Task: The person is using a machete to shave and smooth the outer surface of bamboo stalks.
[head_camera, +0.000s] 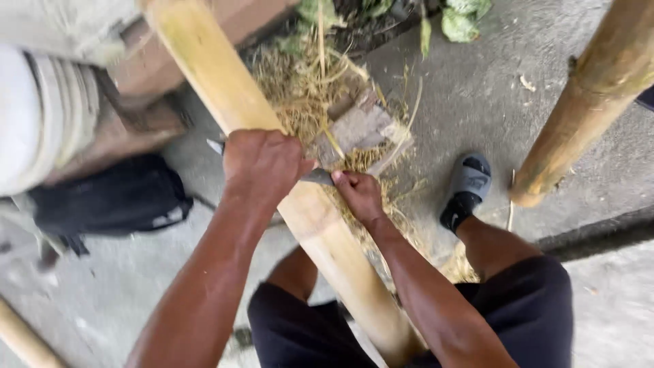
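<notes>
Head view shows the left hand (262, 163) clenched over a bamboo pole (272, 143) slanting across the person's lap, while the right hand (357, 194) grips a knife (317, 176) laid across it. Scraping appears under way; the blade needs steady pressure along the pole, above the shavings (300, 102).

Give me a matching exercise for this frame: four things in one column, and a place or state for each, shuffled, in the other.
Things:
1. bamboo pole
2. knife blade
3. grey sandal
4. black bag

Places or states:
A. on the ground at the left
B. on the person's foot
C. pressed across the pole between both hands
D. slanting between the person's knees

Pairs: 1-D, 2-C, 3-B, 4-A
</notes>
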